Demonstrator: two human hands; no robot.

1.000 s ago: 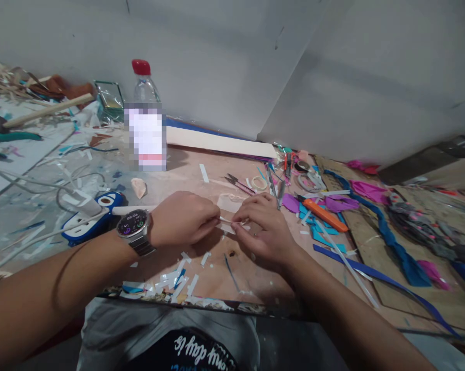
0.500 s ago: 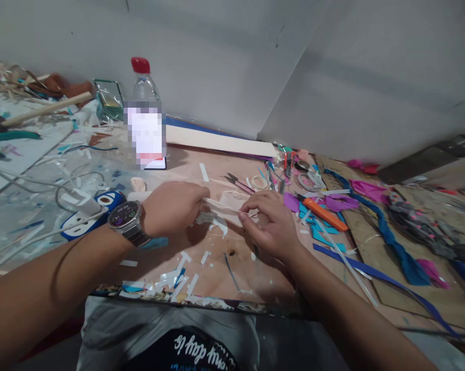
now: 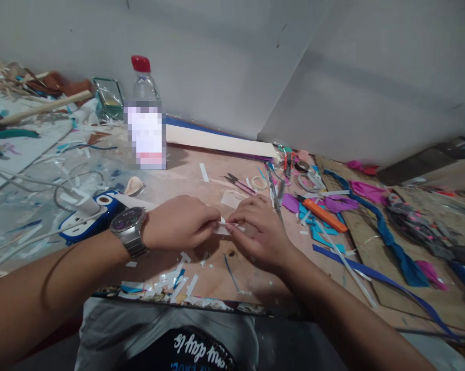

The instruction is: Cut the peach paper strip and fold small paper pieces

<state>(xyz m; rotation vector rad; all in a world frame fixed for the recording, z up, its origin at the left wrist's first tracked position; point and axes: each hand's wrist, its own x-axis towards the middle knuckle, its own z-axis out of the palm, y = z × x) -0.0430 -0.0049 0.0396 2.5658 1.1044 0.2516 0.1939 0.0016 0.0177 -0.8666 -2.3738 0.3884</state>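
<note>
My left hand, with a watch on its wrist, is closed on one end of a thin pale strip. My right hand pinches the same strip between thumb and forefinger, a short way to the right. Only a small piece of the strip shows between the fingertips; whether it is paper or cloth I cannot tell. Just beyond the right hand lie small snips, a ring of tape and a pale scrap. White and blue cuttings lie near the table's front edge.
Left of my hands is a blue and white power strip with a plugged-in charger and cables. A red-capped bottle stands behind a phone with a blurred screen. To the right lie an orange cutter and a blue ribbon.
My hands have come closer together and slightly nearer to me, the left one moving right. Less of the pale strip shows between them now.
</note>
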